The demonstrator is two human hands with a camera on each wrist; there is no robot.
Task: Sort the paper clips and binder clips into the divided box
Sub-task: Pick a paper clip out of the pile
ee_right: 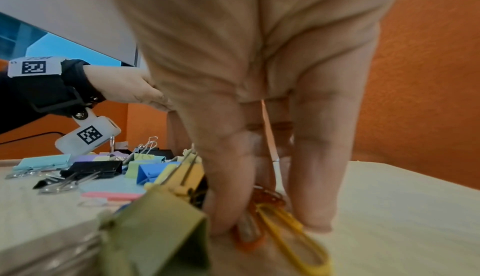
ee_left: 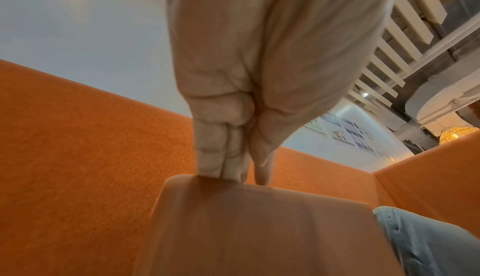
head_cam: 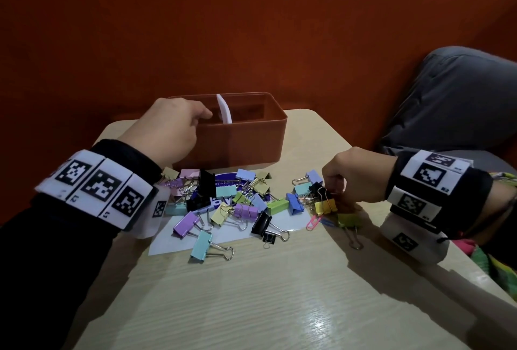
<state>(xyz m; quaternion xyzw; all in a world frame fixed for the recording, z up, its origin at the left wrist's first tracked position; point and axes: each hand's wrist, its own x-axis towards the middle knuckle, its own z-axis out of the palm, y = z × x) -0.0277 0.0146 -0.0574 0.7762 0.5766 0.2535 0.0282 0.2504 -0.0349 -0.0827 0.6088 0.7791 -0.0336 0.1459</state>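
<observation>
from the head view, a smooth brown plastic box (head_cam: 246, 142) stands at the far side of a pale wood-look table (head_cam: 251, 293). a white divider (head_cam: 225, 110) splits it in two. the left hand (head_cam: 165, 131) is over the left part, its fingers bent down over the near rim. a heap of shiny binder clips (head_cam: 223, 204) in purple, blue, green, black and yellow lies on a white sheet (head_cam: 173, 240) just in front of the box. a pink paper clip (head_cam: 313, 221) lies near the heap's right edge. the right hand (head_cam: 355, 176) reaches down at that edge, fingers bunched together. a grey cushion (head_cam: 453, 103) sits far right.

from the left wrist, the fingers (ee_left: 221, 153) are pressed together, tips on the box rim (ee_left: 233, 186). they hold nothing that shows.

from the right wrist, the fingertips (ee_right: 223, 214) point down on the table and pinch at a yellow paper clip (ee_right: 291, 231) and an orange paper clip (ee_right: 249, 243). a blurry olive binder clip (ee_right: 155, 235) blocks the near left.
</observation>
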